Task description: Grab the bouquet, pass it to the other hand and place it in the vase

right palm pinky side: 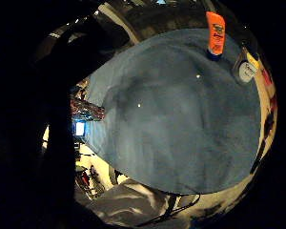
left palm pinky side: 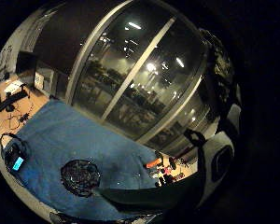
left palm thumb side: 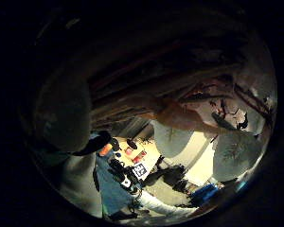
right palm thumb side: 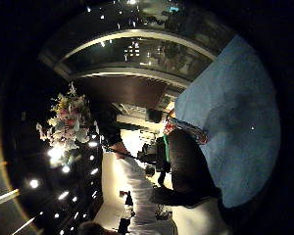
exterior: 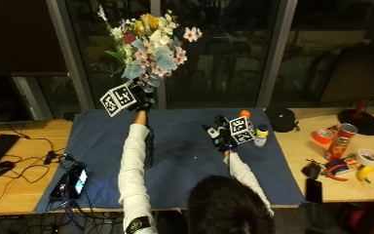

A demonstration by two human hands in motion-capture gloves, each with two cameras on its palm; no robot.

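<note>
Bouquet (exterior: 149,41) gripped by its stems in left hand (exterior: 141,103), raised above blue cloth's (exterior: 180,165) far edge, right hand (exterior: 220,139) relaxed, holding nothing, so handover next, then vase (exterior: 149,152).

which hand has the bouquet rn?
The left hand: raised above the far edge of the blue cloth, gripping the mixed pink, white and yellow flower bouquet by its stems. The right hand hovers low over the cloth, empty.
</note>
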